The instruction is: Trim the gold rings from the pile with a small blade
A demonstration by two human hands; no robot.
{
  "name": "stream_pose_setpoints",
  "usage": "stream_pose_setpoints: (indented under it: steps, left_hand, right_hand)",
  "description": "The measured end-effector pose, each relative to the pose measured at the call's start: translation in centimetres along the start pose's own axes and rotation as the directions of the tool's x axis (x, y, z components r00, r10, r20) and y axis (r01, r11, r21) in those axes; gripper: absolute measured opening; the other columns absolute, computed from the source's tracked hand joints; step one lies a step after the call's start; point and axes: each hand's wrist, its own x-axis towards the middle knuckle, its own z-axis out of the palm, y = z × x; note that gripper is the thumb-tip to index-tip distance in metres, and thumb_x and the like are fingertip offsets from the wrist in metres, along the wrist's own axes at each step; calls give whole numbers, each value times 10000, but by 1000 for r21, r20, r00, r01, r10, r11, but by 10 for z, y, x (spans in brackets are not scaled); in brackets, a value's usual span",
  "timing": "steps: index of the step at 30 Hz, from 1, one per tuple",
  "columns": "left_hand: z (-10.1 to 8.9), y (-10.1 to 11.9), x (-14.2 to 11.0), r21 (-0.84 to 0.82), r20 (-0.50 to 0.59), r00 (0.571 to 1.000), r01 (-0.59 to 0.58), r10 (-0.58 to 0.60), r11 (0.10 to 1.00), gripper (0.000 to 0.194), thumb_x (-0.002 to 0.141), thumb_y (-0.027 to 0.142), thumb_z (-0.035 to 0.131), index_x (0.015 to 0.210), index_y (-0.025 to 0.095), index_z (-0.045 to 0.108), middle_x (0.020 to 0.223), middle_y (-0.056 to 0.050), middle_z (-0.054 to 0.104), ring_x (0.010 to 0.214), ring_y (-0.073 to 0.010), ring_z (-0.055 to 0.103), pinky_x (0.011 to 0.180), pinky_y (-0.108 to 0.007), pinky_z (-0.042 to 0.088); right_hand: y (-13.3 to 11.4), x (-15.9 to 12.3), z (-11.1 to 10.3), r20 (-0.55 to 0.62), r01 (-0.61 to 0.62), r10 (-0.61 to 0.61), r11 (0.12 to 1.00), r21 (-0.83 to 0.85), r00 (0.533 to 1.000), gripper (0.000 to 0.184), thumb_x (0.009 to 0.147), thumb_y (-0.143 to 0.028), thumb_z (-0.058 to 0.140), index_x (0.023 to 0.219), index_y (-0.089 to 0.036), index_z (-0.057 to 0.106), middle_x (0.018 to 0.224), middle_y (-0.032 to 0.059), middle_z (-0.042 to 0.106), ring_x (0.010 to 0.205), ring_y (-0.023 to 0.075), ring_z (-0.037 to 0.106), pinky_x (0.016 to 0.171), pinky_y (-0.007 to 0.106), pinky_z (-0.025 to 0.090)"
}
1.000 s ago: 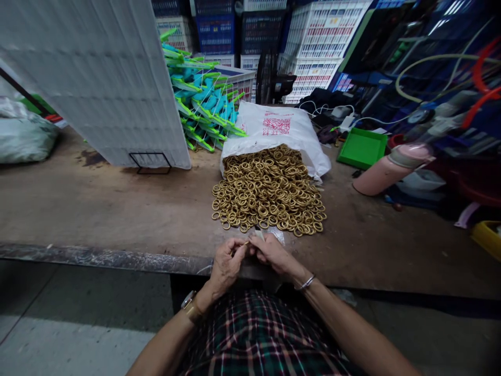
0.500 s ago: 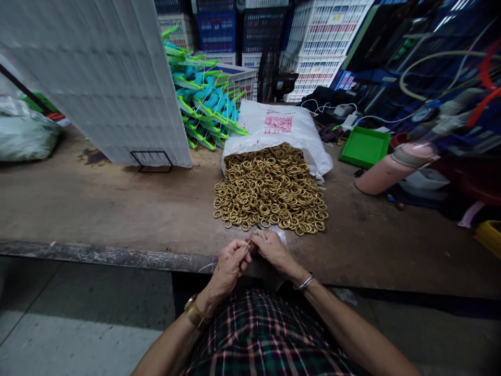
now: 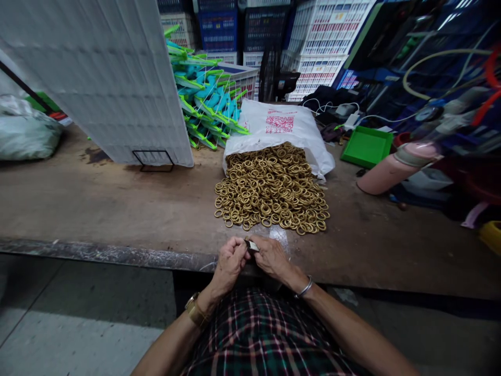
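While my right hand (image 3: 274, 257) grips a small, flat, pale-and-dark piece (image 3: 253, 246) at the brown tabletop (image 3: 141, 209), my left hand (image 3: 227, 260) is closed beside it, contents hidden; fine fingerwork seems underway, next calling for steadiness; round gold-coloured rings (image 3: 270, 193) lie heaped beyond.

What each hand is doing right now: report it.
Left hand: closed; whether it holds anything cannot be told.
Right hand: closed, holding a pale piece.

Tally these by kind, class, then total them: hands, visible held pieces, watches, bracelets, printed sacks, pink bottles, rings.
Left hand and right hand: 2
Small dark-and-pale piece: 1
Gold watch: 1
Silver bracelet: 1
Printed white sack: 1
Pink bottle: 1
Gold-coloured rings: too many overlap to count
Total, rings left out: 7
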Motion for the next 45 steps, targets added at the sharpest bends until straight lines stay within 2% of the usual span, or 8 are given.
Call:
stream_pose_setpoints:
  steps: [7,11,18,25,30,35,41,45]
  left_hand:
    - [7,11,-15,60,57,996,-77,73,995,332,763,488,549,714,162,505,545,40,494,445,-56,390,440,-187,295]
    - [8,21,-18,-143,134,991,23,-4,989,306,766,466,560,746,167,500,578,40,516,401,-38,353,382,-175,233]
    - [-6,7,-7,-433,55,987,161,-152,887,295,752,420,592,729,145,487,740,-8,573,426,-21,377,369,-152,240]
    - [-13,0,-4,-603,82,962,257,-261,755,233,692,262,653,878,156,561,674,-1,587,447,-53,454,380,-158,311]
    - [-18,-3,3,-677,26,917,310,-399,668,74,724,162,614,724,119,554,703,-47,630,552,-96,576,437,-178,430]
    - [-12,2,4,-598,6,941,274,-338,754,175,687,227,671,724,148,520,686,-10,625,575,-106,602,443,-175,439]
    - [-1,1,6,-347,19,985,165,-169,923,312,689,426,651,791,169,506,560,68,492,407,-37,417,355,-133,268]
    - [-2,-4,5,-153,-42,995,81,-88,985,330,697,463,621,777,159,521,492,81,433,385,-37,343,366,-154,220]
  right_hand:
    - [2,9,-7,81,-186,198,973,-139,977,240,723,-116,412,894,-157,575,646,26,585,547,125,451,524,242,229]
    - [1,19,-9,28,-278,290,939,-202,957,224,751,-133,442,933,-166,568,702,34,614,591,133,509,522,243,226]
    - [-6,38,1,-122,-437,419,860,-264,900,205,858,-326,448,981,-172,502,834,72,660,720,174,599,581,246,290]
    - [0,44,4,-143,-416,391,869,-269,909,169,805,-199,448,966,-165,488,788,59,656,701,176,604,569,252,281]
    - [11,35,3,-154,-305,281,939,-158,947,176,750,-150,465,919,-177,503,766,29,629,684,147,569,593,230,295]
    - [12,23,-5,-178,-215,224,974,71,958,85,795,-188,445,827,-187,524,706,11,589,647,135,534,602,218,334]
    - [-3,11,-12,-142,-47,85,967,250,986,140,835,-279,440,787,-194,540,700,8,568,634,132,501,601,225,362]
    - [-10,12,-10,-128,-51,99,941,335,987,186,842,-315,426,732,-192,512,658,-10,512,617,122,464,586,218,352]
